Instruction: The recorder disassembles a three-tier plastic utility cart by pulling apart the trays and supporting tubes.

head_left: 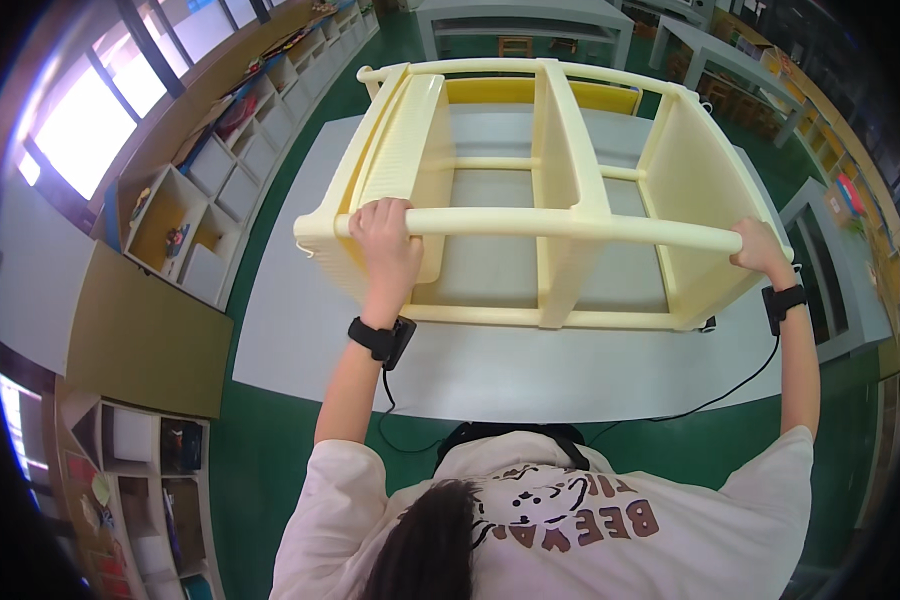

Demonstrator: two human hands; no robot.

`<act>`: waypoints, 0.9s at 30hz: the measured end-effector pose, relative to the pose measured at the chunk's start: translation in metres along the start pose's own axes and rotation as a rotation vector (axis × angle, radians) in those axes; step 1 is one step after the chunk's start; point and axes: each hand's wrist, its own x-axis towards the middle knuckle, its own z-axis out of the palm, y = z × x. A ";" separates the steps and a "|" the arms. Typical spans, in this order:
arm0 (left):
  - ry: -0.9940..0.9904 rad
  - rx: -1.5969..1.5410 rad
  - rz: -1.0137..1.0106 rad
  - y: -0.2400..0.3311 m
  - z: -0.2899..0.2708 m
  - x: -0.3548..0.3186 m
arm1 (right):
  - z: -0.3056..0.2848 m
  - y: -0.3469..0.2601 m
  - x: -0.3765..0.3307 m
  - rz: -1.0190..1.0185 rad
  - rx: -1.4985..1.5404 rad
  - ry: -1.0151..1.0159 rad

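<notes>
A cream plastic shelf rack (568, 150) lies on its side on the white table (510, 375), its shelves standing upright between long round poles. My left hand (385, 245) is closed around the near upper pole (490, 222), beside the rack's left end shelf. At the other end of that pole, my right hand (760, 247) grips it next to the right end shelf (715, 185). A ribbed cream panel (405, 140) leans just inside the left end. Small dark parts (708, 325) show at the lower right corner.
White cubby shelves (195, 235) line the left wall under the windows. Grey tables (525, 15) stand beyond, and another grey table (840, 270) is close on the right. A yellow panel (595, 97) shows behind the rack. Black cables (730, 393) trail from both wrist straps.
</notes>
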 end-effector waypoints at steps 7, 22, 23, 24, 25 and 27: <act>-0.096 0.017 0.108 0.000 -0.034 -0.033 | 0.004 0.012 0.004 0.001 -0.005 0.076; -0.069 -0.068 -0.111 -0.077 -0.084 -0.046 | -0.011 -0.112 -0.024 -0.196 0.285 0.505; -0.108 -0.155 -0.057 -0.084 -0.082 -0.042 | -0.013 -0.135 -0.024 -0.207 0.288 0.531; -0.106 -0.182 -0.037 -0.087 -0.079 -0.034 | -0.013 -0.158 -0.025 -0.203 0.285 0.560; -0.154 -0.258 -0.075 -0.089 -0.080 -0.029 | -0.011 -0.184 -0.023 -0.193 0.316 0.572; -0.214 -0.356 -0.084 -0.099 -0.070 -0.023 | -0.010 -0.222 -0.014 -0.147 0.334 0.591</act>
